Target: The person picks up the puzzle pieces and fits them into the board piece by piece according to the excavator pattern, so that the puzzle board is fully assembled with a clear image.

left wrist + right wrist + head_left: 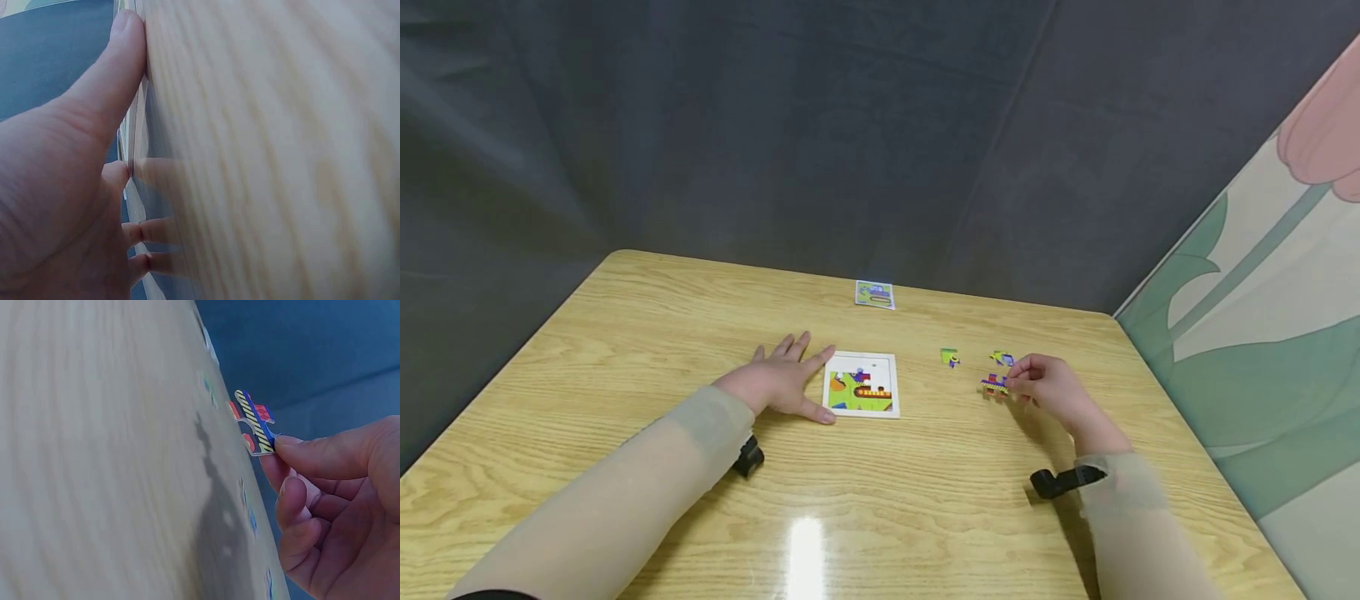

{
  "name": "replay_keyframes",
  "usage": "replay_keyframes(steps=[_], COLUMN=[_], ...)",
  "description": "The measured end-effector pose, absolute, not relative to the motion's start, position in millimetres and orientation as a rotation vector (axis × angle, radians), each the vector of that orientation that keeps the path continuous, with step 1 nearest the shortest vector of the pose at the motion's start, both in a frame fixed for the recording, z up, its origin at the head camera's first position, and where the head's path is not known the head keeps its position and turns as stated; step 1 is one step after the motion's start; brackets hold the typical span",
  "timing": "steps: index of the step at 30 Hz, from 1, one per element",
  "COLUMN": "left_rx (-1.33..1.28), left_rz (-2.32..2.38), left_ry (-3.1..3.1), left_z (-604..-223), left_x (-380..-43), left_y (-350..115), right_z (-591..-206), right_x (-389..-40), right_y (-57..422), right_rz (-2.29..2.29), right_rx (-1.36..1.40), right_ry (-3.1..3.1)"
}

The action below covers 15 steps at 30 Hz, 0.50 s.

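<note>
My right hand (pixel 1051 392) pinches a jigsaw puzzle piece (pixel 253 425) between thumb and forefinger. Yellow-and-black stripes, blue and red show on that piece, which is held above the table with a shadow beneath. My left hand (pixel 786 385) rests with spread fingers at the left side of a white-framed puzzle board (pixel 897 392), thumb and forefinger at its edge. Part of a picture is assembled in the frame, in green, orange and red; its upper part is white. In the left wrist view, the thumb (pixel 112 75) lies along the board's edge.
Two loose puzzle pieces lie right of the board: a green-yellow one (pixel 949 356) and a yellow-blue one (pixel 1000 357) just beyond my right fingers. A small picture card (pixel 875 294) lies near the back edge of the wooden table (pixel 700 325). A dark curtain (pixel 820 150) hangs behind.
</note>
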<state>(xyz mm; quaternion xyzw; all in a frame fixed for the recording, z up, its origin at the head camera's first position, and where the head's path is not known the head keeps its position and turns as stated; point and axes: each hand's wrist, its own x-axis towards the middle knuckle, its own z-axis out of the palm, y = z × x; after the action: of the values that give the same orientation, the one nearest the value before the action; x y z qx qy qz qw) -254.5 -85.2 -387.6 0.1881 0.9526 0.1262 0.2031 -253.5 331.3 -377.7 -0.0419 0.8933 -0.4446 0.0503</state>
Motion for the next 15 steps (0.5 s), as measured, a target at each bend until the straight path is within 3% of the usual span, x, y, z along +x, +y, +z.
replay_keyframes(steps=[15], left_rx=[0.520], left_rz=[0.363], left_ry=[2.651], left_z=[-385], left_x=[-255], left_y=[-85], right_z=[-379], right_x=[-275], right_y=[266], right_rz=[-1.442], right_rx=[-0.259], right_ry=[2.620])
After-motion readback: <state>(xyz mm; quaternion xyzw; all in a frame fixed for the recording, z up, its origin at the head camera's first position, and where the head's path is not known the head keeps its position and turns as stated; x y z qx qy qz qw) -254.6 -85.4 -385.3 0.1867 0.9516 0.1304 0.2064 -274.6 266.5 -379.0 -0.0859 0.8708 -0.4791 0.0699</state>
